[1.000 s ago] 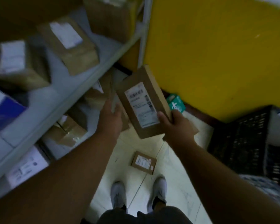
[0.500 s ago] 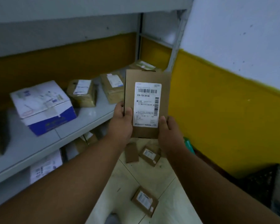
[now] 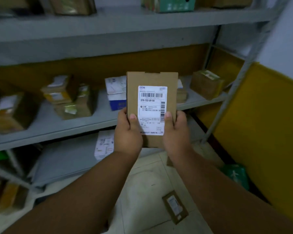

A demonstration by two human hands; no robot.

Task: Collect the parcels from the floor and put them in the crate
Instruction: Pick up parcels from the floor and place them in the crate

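We hold one flat cardboard parcel [image 3: 152,78] upright in front of us, its white shipping label [image 3: 152,110] facing the camera. Both of our hands are closed on its lower half. The left hand [image 3: 127,134] clasps the left edge, thumb pressed on the front beside the label; the right hand [image 3: 176,133] clasps the right edge, thumb lying over the label's right margin. The fingers behind the card are hidden. The parcel rises from the grip toward 12 o'clock, so most of its length stands clear above our thumbs and only its bottom edge sits between our palms.

Behind it the grey shelf [image 3: 98,120] carries several boxes: brown ones at 9 and 10 o'clock, a blue and white box [image 3: 116,94] just left of the held parcel, and a brown box [image 3: 205,84] at 2 o'clock.

Down on the pale floor [image 3: 147,186], a small labelled parcel [image 3: 174,206] lies at 5 o'clock, well apart from our hands. A green packet [image 3: 235,175] rests at 4 o'clock against the yellow wall [image 3: 267,119].
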